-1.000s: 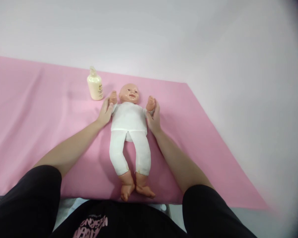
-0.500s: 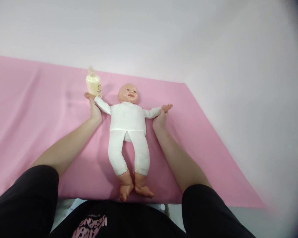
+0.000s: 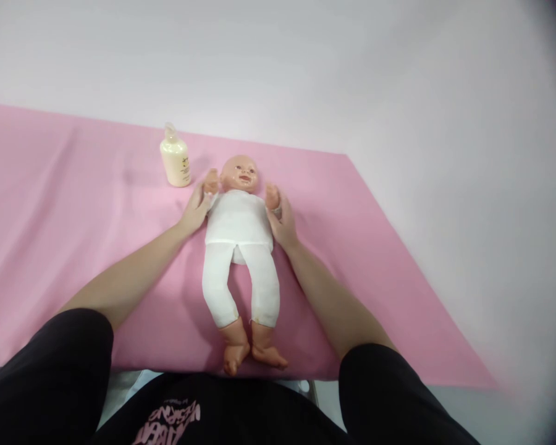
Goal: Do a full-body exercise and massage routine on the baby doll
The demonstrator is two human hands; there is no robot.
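A baby doll (image 3: 239,225) in a white cloth body lies on its back, head away from me and bare feet toward me. My left hand (image 3: 197,209) is closed round the doll's arm on the left, near its wrist. On the other side, my right hand (image 3: 283,224) grips the doll's other arm at the wrist. Both doll arms are bent up, their small hands beside the head. Its legs rest slightly apart on the pink cover. Some of my fingers are hidden behind the doll's arms.
A pump bottle (image 3: 176,164) of pale yellow liquid stands left of the doll's head. Beneath everything is a pink covered table (image 3: 352,266), its far edge near a pale wall (image 3: 278,74). The cover has creases on the left.
Both doll arms, stretched out sideways before, are now folded inward and raised beside the head. My two hands moved inward with them. The bottle and the doll's legs stayed put.
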